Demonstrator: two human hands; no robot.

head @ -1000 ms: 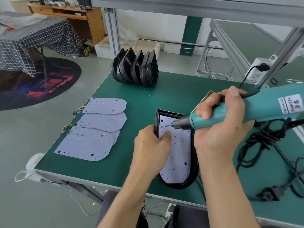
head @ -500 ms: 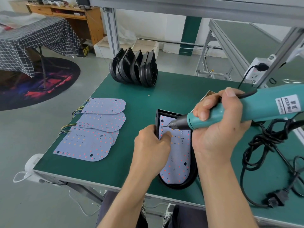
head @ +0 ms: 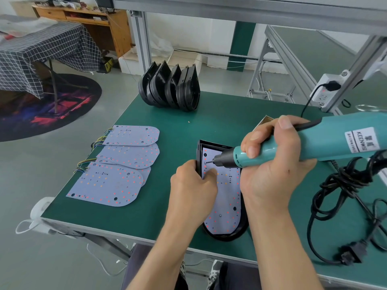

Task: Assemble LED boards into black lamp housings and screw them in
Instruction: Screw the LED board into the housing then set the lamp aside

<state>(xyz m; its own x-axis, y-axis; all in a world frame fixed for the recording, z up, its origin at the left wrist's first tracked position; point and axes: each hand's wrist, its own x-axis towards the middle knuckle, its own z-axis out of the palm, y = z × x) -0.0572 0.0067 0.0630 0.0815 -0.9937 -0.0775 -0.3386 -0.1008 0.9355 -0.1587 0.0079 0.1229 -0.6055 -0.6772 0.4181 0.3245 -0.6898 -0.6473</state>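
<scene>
On the desk point(head: 230, 114): green mat, work near front edge
Spare housings point(head: 169, 88): rigid black shells, standing at far edge
Loose boards point(head: 109, 183): thin, light sheets, wires trailing; best lifted by bare edges, judged fragile
Housing in hand point(head: 227, 235): LED board point(head: 225, 197) seated inside
Right hand point(head: 272, 162): wrapped round teal screwdriver point(head: 314, 143), bit at upper-left screw
Left hand point(head: 192, 189): closed on housing's left wall, thumb pinning board

One electric screwdriver point(head: 314, 143). One housing point(head: 227, 235) with one LED board point(head: 227, 197) fitted, near the desk's point(head: 219, 118) front edge. Four loose boards point(head: 125, 162) by the left edge. About five empty housings point(head: 169, 88) at the back edge; exact count unclear.
</scene>
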